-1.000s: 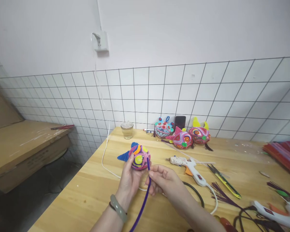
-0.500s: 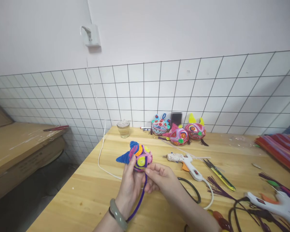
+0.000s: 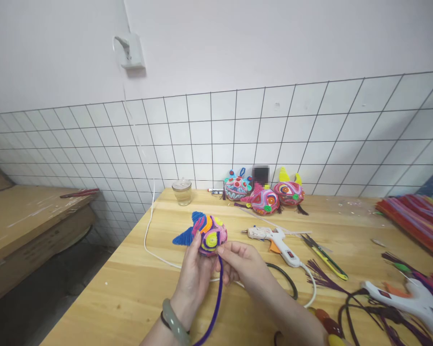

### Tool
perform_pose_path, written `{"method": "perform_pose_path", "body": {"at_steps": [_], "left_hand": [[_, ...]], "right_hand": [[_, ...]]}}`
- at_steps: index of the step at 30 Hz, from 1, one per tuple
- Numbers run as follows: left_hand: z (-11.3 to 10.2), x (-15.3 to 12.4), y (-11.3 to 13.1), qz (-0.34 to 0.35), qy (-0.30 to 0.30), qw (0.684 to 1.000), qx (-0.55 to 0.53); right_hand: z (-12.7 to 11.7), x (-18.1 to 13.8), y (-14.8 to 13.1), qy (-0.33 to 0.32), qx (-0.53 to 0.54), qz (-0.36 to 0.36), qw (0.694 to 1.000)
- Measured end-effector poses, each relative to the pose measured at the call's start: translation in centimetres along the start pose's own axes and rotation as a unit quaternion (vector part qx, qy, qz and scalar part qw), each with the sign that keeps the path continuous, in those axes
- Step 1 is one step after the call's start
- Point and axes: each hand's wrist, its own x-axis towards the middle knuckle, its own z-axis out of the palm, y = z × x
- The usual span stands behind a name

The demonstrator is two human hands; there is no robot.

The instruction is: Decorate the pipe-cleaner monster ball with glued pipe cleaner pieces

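My left hand point(image 3: 197, 269) is wrapped round a colourful fish-like ornament point(image 3: 205, 229), its thumb on the near side. The ornament has blue pointed parts at the left and a yellow spiral ringed in dark purple. Against its lower right side, my right hand point(image 3: 240, 262) pinches a fuzzy purple pipe cleaner point(image 3: 218, 307) between thumb and forefinger. From that pinch the strand hangs down in a curve past the left wrist. The right hand's lower fingers are curled and partly hidden.
A glue gun point(image 3: 274, 242) and a yellow utility knife point(image 3: 324, 257) lie to the right. Another glue gun point(image 3: 407, 298) sits nearer, among cords. At the back stand a lidded glass cup point(image 3: 182, 193) and finished ornaments point(image 3: 263, 199). Red pipe cleaners point(image 3: 414, 226) are piled at right.
The purple pipe cleaner's hanging length has swung to the right, away from my left wrist. Its upper end now lies closer round the yellow spiral. The view has shifted slightly.
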Motion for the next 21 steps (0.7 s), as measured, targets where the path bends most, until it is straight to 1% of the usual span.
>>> {"method": "perform_pose_path", "body": {"at_steps": [4,11,21], "left_hand": [[0.1,0.01,0.16,0.027,0.004,1.0,-0.009],[-0.27,0.03,0.09,0.047,0.014,0.999,-0.004],[-0.13,0.1,0.12,0.037,0.021,0.999,-0.014]], "right_hand": [[-0.11,0.1,-0.08,0.006,-0.001,0.004,1.0],[-0.19,0.1,-0.23,0.01,-0.006,0.007,1.0],[-0.29,0.1,-0.2,-0.002,-0.017,-0.004,1.0]]}}
